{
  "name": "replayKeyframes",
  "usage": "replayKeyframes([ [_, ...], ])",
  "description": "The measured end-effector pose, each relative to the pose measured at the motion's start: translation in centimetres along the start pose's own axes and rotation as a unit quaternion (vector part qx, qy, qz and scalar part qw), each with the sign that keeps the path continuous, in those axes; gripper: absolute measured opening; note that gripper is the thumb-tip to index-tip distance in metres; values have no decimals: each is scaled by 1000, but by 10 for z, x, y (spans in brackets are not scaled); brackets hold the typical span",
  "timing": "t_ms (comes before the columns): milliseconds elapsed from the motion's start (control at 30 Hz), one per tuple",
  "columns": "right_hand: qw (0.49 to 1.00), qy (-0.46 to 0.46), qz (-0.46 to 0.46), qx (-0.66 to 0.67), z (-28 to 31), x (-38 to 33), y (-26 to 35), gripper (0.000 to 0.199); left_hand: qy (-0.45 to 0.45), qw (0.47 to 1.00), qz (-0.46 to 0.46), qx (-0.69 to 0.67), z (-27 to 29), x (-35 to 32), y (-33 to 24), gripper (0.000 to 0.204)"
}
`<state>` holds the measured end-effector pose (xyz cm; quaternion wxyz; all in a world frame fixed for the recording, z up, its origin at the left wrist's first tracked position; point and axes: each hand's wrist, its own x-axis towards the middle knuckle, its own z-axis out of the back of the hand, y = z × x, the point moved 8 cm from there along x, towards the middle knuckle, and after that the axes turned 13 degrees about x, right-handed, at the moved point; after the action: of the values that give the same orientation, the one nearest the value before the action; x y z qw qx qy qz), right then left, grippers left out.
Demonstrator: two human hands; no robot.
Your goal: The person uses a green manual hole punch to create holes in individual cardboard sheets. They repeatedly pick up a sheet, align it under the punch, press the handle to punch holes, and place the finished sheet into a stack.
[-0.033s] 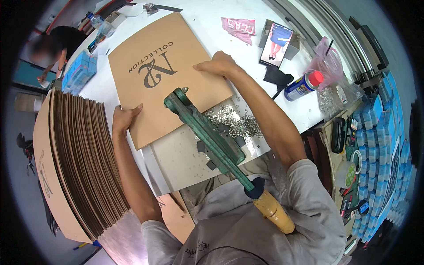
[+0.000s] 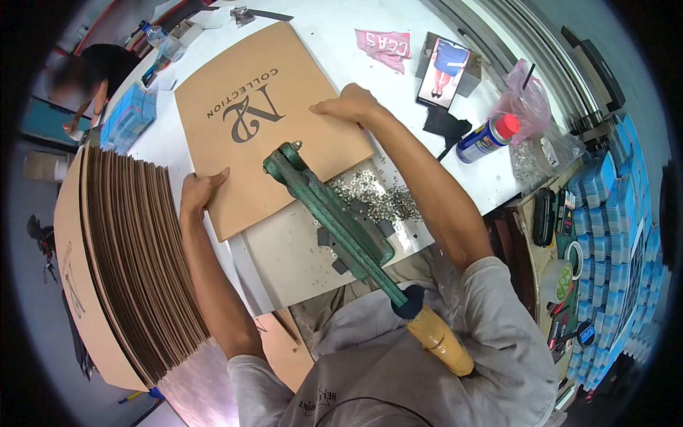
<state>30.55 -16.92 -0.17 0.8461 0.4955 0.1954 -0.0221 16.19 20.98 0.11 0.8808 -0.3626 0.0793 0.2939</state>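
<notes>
Holding a flat brown paperboard piece with a dark printed monogram (image 2: 206, 132), left hand (image 2: 203, 191) and right hand (image 2: 348, 105) both gripped it. Left had the near-left corner area, thumb on the printed face, other fingers hidden at the edge. Right had the right edge, thumb also on the face.

Piece was over the white worktop (image 2: 331, 43), left of its middle, running from near the far edge toward the near one.

Green metal lever tool with a tan wrapped grip (image 2: 334, 217) was at the worktop's near edge, its head overlapping the board in view; couldn't tell if the board sat inside it. Neither hand was on it. Loose silver metal rings (image 2: 388, 203) were heaped just right of it, small dark grey square pads (image 2: 340, 266) around its base.

Toward the worktop's right edge: blue spray can with red cap (image 2: 484, 140), with a black cloth scrap (image 2: 445, 123) beside it and an upright phone with lit screen (image 2: 442, 75) farther back. Blue bundled packs (image 2: 129, 117) sat on the left edge; a thick row of brown boards (image 2: 135, 249) stood just beside that edge.
</notes>
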Motion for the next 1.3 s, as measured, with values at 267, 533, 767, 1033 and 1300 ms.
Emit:
replayKeyframes([
  [267,985,37,17,169,-10,23,-14,78,119,984,-10,-135,-7,22,23,65],
  [533,878,216,21,427,-30,-16,-4,61,121,959,-26,-254,-13,-5,11,59],
  [767,973,122,12,196,-36,7,-11,57,2,991,-25,-132,-9,-18,-6,44],
  [1033,996,58,48,-42,-32,-36,64,53,-68,994,-64,-56,8,-29,-36,36],
  [1300,999,20,39,-21,-20,-43,61,56,-174,972,-56,147,14,-19,-73,35],
])
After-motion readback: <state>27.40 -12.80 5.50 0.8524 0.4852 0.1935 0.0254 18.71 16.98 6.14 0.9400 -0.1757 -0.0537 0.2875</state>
